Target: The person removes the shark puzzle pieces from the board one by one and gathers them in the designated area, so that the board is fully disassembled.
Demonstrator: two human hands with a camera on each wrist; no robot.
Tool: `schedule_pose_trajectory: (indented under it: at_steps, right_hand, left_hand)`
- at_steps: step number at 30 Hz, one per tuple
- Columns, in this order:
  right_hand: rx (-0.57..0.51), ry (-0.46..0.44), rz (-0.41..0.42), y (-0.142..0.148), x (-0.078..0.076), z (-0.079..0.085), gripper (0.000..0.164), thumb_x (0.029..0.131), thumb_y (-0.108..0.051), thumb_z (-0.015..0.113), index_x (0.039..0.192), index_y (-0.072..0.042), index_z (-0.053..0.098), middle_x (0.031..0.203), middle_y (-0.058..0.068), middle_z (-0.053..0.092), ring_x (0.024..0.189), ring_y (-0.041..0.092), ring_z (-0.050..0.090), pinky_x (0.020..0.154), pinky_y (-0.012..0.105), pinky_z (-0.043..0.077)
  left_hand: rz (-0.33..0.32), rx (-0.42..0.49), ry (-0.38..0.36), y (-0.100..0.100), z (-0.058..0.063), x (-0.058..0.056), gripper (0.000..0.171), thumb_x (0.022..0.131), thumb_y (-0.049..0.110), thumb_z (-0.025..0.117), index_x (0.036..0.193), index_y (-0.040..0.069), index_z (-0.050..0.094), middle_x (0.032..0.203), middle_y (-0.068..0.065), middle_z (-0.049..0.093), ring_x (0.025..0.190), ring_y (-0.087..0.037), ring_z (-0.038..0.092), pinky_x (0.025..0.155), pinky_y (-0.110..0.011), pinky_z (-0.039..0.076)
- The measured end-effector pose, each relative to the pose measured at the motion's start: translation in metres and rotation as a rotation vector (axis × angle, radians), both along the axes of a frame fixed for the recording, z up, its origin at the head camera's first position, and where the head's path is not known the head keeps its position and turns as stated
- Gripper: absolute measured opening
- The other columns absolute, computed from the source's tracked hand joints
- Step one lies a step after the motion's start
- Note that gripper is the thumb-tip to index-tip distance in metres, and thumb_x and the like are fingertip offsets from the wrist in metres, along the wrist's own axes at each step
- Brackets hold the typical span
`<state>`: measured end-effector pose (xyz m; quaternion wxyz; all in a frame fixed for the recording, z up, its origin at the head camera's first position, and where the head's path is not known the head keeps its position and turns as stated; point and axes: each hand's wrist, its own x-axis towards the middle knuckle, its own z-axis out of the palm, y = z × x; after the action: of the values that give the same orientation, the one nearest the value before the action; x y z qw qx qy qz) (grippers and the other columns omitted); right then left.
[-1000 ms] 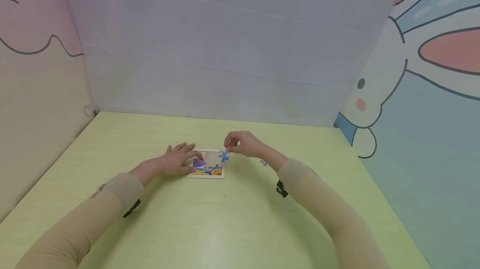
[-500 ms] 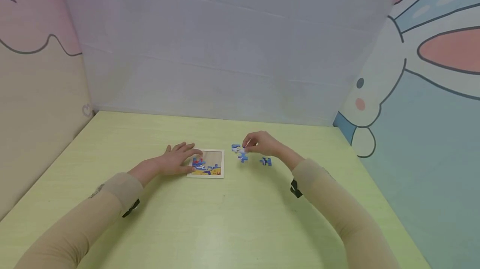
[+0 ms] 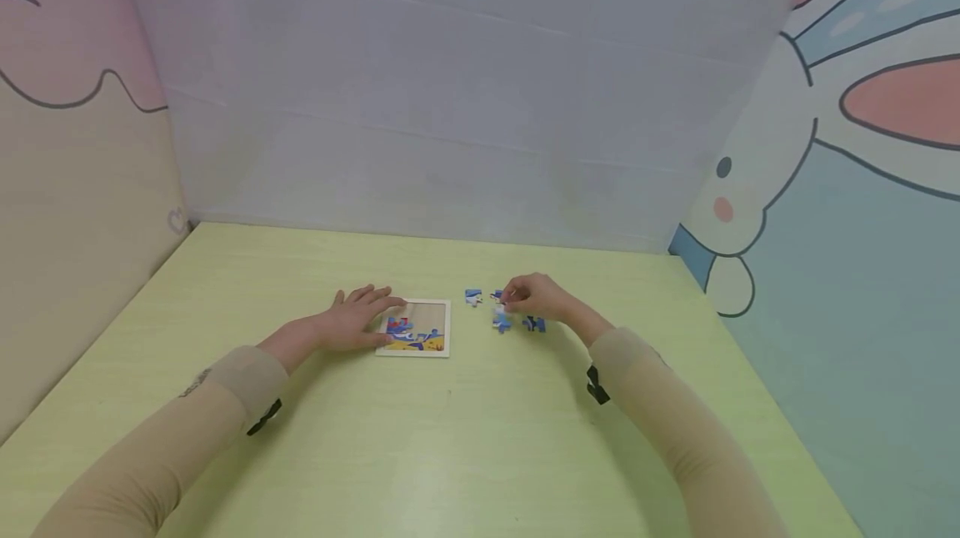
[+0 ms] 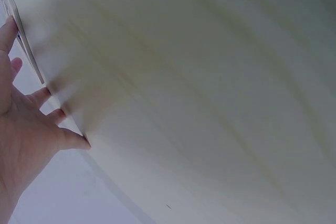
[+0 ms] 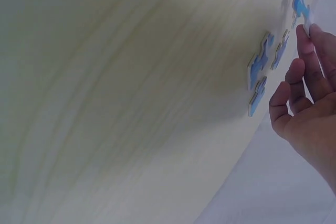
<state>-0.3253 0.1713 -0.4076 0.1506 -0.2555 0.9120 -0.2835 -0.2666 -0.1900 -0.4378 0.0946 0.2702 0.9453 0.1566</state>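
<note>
A square wooden jigsaw tray (image 3: 413, 355) lies on the table, its lower and left parts filled with colourful pieces, bare wood showing at its upper right. My left hand (image 3: 352, 323) rests with spread fingers on the tray's left side; the left wrist view catches the tray's edge (image 4: 30, 51) by the fingers. Right of the tray, my right hand (image 3: 538, 296) pinches a light blue and white puzzle piece (image 3: 501, 322) between thumb and fingertip. That puzzle piece (image 5: 298, 1) is tilted off the table in the right wrist view, its remaining fingers loosely bent.
Loose puzzle pieces lie around the right hand: one blue and white piece (image 3: 473, 297) to its left, a partly covered piece (image 3: 497, 295) behind the fingertips, and a dark blue piece (image 3: 534, 324) below the hand. A pale wall (image 3: 435, 146) stands behind the table (image 3: 450, 438).
My right hand has carried the pinched puzzle piece rightward, away from the tray's upper right corner, over the loose pieces. The left hand has stayed on the tray.
</note>
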Motion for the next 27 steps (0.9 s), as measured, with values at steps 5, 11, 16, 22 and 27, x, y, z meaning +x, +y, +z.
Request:
schedule_pose_trajectory:
  at_steps: [5,11,16,22,27]
  right_hand:
    - [0.000,-0.008,-0.038,0.001,-0.001,-0.006,0.012,0.088,-0.016,0.067,0.099,-0.011,0.067,0.092,-0.001,0.067,0.082,0.012,0.060,0.079,0.029,0.051]
    - [0.026,0.005,-0.065,0.002,-0.002,-0.013,0.009,0.087,-0.017,0.068,0.095,-0.013,0.068,0.090,-0.002,0.066,0.080,0.012,0.056,0.077,0.028,0.048]
    - [0.032,0.035,-0.078,0.002,-0.002,-0.016,0.008,0.087,-0.017,0.068,0.095,-0.013,0.068,0.090,-0.001,0.066,0.080,0.013,0.055,0.077,0.029,0.047]
    - [0.024,0.054,-0.079,0.001,-0.001,-0.013,0.007,0.087,-0.017,0.069,0.094,-0.015,0.068,0.087,-0.002,0.064,0.077,0.014,0.052,0.070,0.026,0.045]
    - [0.004,0.093,-0.045,-0.002,-0.001,-0.007,0.008,0.087,-0.018,0.069,0.094,-0.014,0.068,0.085,-0.004,0.063,0.075,0.014,0.049,0.065,0.027,0.043]
  left_hand:
    - [-0.012,0.000,0.002,0.001,0.001,0.001,0.065,0.092,0.048,0.055,0.147,0.026,0.030,0.155,-0.019,0.018,0.140,-0.048,0.011,0.099,-0.077,0.006]
    - [-0.015,0.002,-0.003,0.002,0.004,0.003,0.063,0.092,0.046,0.056,0.146,0.025,0.031,0.155,-0.020,0.019,0.140,-0.049,0.011,0.099,-0.077,0.006]
    - [-0.014,0.003,-0.004,0.002,0.002,0.002,0.063,0.092,0.046,0.056,0.146,0.026,0.031,0.155,-0.020,0.019,0.140,-0.048,0.011,0.099,-0.077,0.005]
    - [-0.008,0.004,-0.006,0.001,-0.003,-0.001,0.065,0.091,0.049,0.055,0.147,0.027,0.029,0.156,-0.018,0.017,0.141,-0.047,0.010,0.100,-0.076,0.004]
    - [0.014,0.007,0.005,0.000,-0.004,-0.003,0.072,0.090,0.049,0.057,0.148,0.018,0.027,0.155,-0.017,0.019,0.141,-0.046,0.011,0.101,-0.075,0.005]
